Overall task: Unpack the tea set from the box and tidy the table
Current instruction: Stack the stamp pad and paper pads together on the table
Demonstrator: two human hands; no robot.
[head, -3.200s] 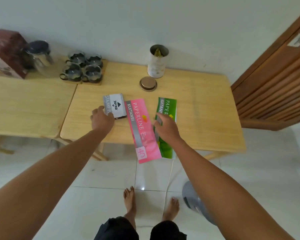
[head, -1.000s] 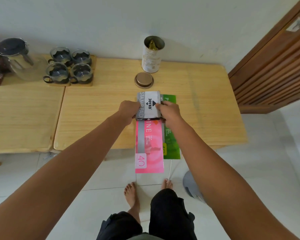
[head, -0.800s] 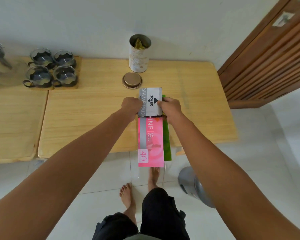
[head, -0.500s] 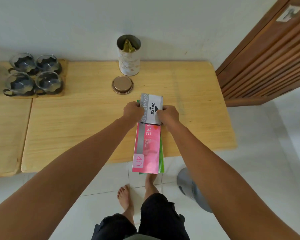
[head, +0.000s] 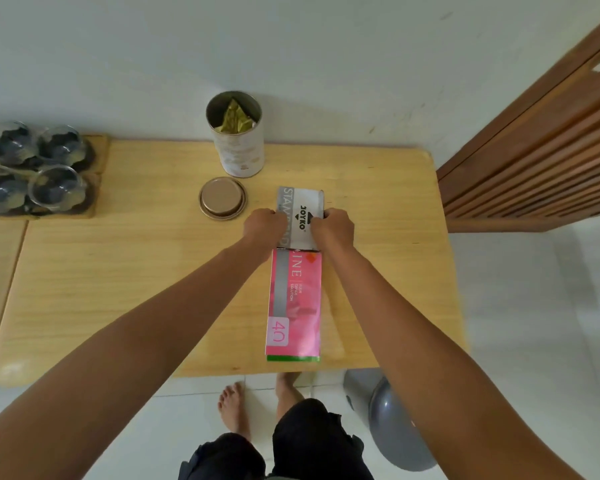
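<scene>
Two hands on stack | left hand (head: 262, 226) and right hand (head: 333, 229) pinch stamp pad box (head: 303, 202) by its side edges | box lies atop pink pack (head: 297, 303), desk (head: 118, 271) right half | judged light, stiff card; hold at sides.

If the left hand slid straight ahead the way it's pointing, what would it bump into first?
Probably the round bronze metal lid, lying just beyond the left hand on the wooden table. The hand may pass slightly right of it; depth is unclear.
</scene>
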